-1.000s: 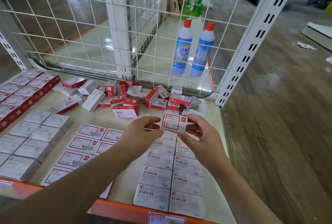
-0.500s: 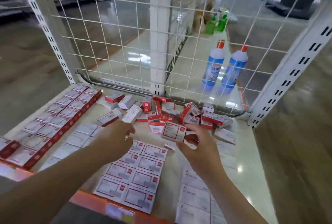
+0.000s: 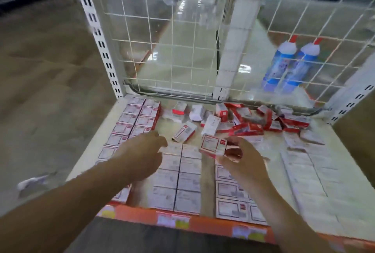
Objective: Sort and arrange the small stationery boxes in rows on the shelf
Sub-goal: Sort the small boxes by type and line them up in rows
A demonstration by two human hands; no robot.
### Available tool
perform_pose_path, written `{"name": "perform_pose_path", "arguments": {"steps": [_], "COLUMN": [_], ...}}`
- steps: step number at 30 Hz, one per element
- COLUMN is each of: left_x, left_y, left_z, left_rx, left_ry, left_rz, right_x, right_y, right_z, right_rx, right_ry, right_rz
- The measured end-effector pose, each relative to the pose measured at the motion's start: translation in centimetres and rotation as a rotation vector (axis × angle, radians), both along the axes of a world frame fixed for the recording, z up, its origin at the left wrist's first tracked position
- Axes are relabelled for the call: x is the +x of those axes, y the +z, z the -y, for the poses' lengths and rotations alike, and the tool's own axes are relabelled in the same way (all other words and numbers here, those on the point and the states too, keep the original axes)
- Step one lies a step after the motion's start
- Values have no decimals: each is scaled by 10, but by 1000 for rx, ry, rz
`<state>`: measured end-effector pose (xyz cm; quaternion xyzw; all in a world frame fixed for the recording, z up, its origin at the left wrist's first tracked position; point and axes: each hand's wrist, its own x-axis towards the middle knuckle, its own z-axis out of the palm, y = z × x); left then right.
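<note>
Since a second ago the right hand has carried its red-and-white box leftward; fingers still pinch it above the shelf rows. Left hand hovers, fingers loosely curled, holding nothing. Loose boxes pile up by the wire grid.

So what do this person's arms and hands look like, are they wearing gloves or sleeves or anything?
Nothing is worn that the view shows. Both forearms are bare from the bottom edge of the picture up to the wrists, with no sleeves, and the left hand and right hand have no gloves. No watch, bracelet or ring is visible, though the picture is blurred, so small items could be missed.
</note>
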<state>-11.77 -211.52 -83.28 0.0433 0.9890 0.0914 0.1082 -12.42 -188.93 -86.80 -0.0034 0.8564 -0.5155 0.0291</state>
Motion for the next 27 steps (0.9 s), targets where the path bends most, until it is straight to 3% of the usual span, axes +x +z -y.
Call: {"name": "perform_pose_path", "arguments": {"steps": [9,22,27], "left_x": [20,53,77], "left_y": [-13,-42,-48], "left_z": [87,105,109], "left_rx": [293,321,319], "left_ry": [196,352,289], "left_rz": [-63,-220,-245], "right_x": [4,6,22], "right_y": [7,-9,-15], "right_z": [83,133,146], "right_rx": [108,85,67], "right_ry": [98,259,310], "right_rz": [111,112,162]}}
